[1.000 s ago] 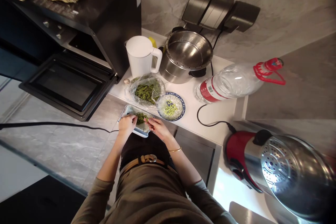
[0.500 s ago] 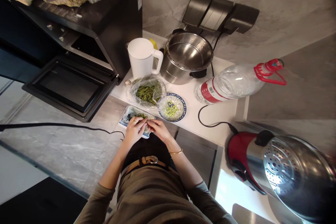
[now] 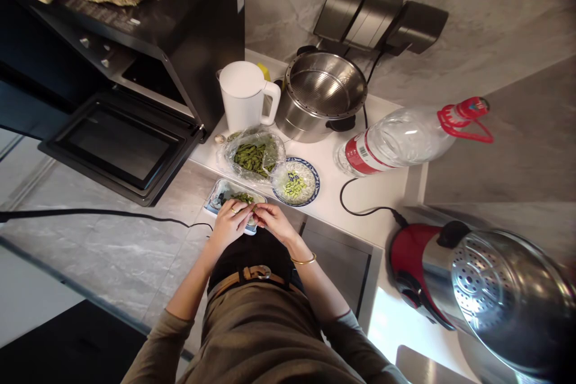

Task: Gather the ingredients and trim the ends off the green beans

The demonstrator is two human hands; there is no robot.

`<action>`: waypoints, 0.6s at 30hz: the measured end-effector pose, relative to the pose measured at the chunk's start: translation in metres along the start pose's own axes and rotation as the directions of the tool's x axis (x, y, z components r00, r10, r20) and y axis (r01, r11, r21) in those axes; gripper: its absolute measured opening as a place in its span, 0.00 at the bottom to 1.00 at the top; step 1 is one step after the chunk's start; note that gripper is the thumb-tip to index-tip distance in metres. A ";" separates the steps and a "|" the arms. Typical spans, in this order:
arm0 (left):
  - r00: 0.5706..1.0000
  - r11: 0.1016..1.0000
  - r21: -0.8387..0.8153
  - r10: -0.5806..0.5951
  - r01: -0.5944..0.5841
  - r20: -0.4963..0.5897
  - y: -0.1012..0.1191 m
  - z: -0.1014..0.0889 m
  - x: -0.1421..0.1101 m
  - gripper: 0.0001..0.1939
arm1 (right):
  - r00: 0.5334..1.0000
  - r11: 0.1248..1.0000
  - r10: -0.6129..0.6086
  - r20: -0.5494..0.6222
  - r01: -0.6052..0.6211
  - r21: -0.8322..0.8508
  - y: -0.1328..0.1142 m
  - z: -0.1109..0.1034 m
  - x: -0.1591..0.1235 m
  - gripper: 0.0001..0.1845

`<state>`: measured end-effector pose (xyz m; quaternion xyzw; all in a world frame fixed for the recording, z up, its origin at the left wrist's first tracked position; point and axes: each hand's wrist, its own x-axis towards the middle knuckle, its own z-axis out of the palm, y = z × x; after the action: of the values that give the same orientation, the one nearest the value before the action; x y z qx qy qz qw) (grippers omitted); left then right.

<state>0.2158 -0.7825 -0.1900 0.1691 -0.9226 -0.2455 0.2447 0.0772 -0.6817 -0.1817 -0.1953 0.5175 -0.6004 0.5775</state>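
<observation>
My left hand (image 3: 231, 223) and my right hand (image 3: 275, 223) meet fingertip to fingertip, both closed in a pinch. Between them is a small green edamame pod (image 3: 254, 207), mostly covered by the fingers. Just below it lies a white-and-blue box (image 3: 210, 207), partly hidden by my left hand, with green pods or shells inside. Behind my hands, an open clear plastic bag holds many green edamame pods (image 3: 252, 159). Right of the bag, shelled light-green beans (image 3: 294, 185) rest on a blue-rimmed plate (image 3: 316, 175).
A white kettle (image 3: 242, 96) and a steel pot (image 3: 310, 123) stand behind the bag. To the right are a large water bottle (image 3: 396, 138) and a red-and-steel cooker (image 3: 414, 255). On the left an oven door (image 3: 121, 144) hangs open. A black cable (image 3: 112, 213) crosses there.
Both hands stay together at nearly the same spot, with only slight finger movement around the pod. The whole view has shifted a little.
</observation>
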 end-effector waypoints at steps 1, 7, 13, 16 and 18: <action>1.000 1.000 0.004 0.001 -0.001 0.006 0.000 0.001 -0.001 0.15 | 1.000 1.000 0.002 -0.002 -0.002 0.001 0.000 0.001 0.000 0.14; 1.000 0.999 0.035 -0.018 0.018 -0.019 -0.002 0.007 -0.006 0.15 | 1.000 1.000 0.010 0.002 -0.010 0.000 0.002 0.007 0.000 0.12; 0.987 0.988 0.109 -0.094 0.108 -0.130 0.003 0.013 -0.008 0.14 | 1.000 0.998 0.003 -0.022 -0.002 0.058 0.001 0.014 0.001 0.14; 0.980 0.986 0.115 -0.101 0.122 -0.174 0.004 0.015 -0.007 0.13 | 1.000 0.999 -0.004 -0.014 0.005 0.032 -0.003 0.015 0.002 0.17; 0.966 0.986 0.101 -0.108 0.135 -0.234 0.005 0.017 -0.006 0.12 | 1.000 1.000 -0.009 0.002 0.009 0.010 -0.006 0.015 0.003 0.19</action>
<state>0.2106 -0.7698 -0.2021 0.2663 -0.8891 -0.1849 0.3230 0.0862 -0.6910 -0.1722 -0.1953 0.5130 -0.6055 0.5762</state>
